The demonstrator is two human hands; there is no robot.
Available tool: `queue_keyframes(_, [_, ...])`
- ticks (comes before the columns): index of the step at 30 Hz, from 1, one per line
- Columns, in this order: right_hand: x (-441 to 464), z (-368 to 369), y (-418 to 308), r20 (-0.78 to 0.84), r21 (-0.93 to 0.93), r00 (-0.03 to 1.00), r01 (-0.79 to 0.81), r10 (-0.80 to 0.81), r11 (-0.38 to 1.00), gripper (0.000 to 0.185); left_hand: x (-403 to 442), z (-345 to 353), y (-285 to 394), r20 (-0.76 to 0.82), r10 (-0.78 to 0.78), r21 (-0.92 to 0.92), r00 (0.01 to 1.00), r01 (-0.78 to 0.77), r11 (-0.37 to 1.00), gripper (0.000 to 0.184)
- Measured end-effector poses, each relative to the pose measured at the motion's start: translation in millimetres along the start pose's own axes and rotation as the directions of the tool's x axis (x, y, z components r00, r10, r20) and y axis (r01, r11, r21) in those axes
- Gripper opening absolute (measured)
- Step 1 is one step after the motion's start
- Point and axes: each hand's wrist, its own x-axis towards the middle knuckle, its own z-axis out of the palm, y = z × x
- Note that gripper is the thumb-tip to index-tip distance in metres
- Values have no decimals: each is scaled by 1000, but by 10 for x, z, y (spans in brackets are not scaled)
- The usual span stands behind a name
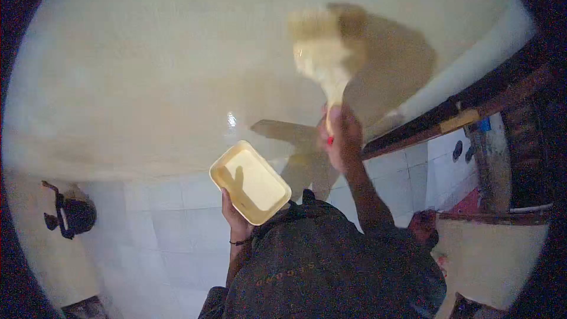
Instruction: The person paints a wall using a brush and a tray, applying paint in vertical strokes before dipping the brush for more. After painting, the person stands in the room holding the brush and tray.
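My right hand (344,139) grips the handle of a wide paintbrush (322,62), whose bristles point up against the pale wall (165,53). Motion blurs the brush, so I cannot tell whether the bristles touch the surface. Lower down, my left hand (235,215) holds a cream rectangular plastic tub (255,180) by its edge, tilted so that its inside faces me. A shadow falls across the tub's inside; whether any paint lies in it, I cannot tell. A dark band circles my left wrist.
White floor tiles (171,236) run below the wall. A dark wooden frame (425,130) slants along the right, with a pair of dark sandals (462,151) beyond it. At the far left stands a dark object (77,215) that I cannot make out.
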Motion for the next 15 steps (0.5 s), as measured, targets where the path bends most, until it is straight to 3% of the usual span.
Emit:
queue_keyframes(1, [-94,-23,174,-32,-92,999,-43,40,995,41,9,-47,-16,0,0,-4,1000,0,1000,52])
queue_keyframes(4, [-308,-132,614,-16,-30,993,-115,115,993,41,12,-20,-37,-32,56,37,998,-54,998,52])
queue_keyframes(6, [-395,-272,1070,-50,-102,962,-273,269,957,38,-20,92,3,-7,27,37,1000,-27,999,53])
queue_keyframes(10, [-530,-453,1699,-40,-108,937,-348,346,931,34,-27,168,-3,-51,52,73,997,-48,996,54])
queue_keyframes(13, [-519,-534,2115,-54,-122,875,-484,481,866,33,-14,99,-27,-4,39,-5,999,-39,999,55])
queue_keyframes(15, [-464,-561,2393,-104,-94,764,-645,636,759,31,5,46,-46,-12,57,-5,998,-58,998,55])
